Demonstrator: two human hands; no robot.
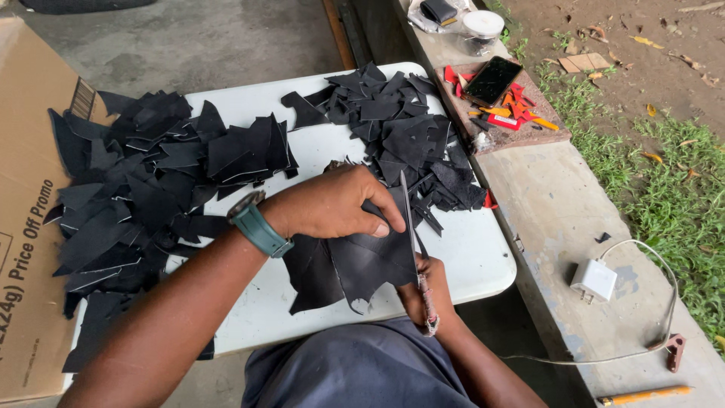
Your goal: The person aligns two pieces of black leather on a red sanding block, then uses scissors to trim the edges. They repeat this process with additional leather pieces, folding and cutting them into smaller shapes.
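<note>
Single head-worn view, looking steeply down over the wearer's lap at close range.

The camera faces forward and downward from the person's head, so the forearms enter from the lower edge and the left hand (332,208) and right hand (423,291) sit near the centre. A white board (483,249) fills the middle of the field. A flattened cardboard box (26,249) borders the left edge; a concrete ledge (544,196) runs diagonally along the right, with grass (680,189) beyond it. Only this one view is given, so no second view overlaps it.
</note>
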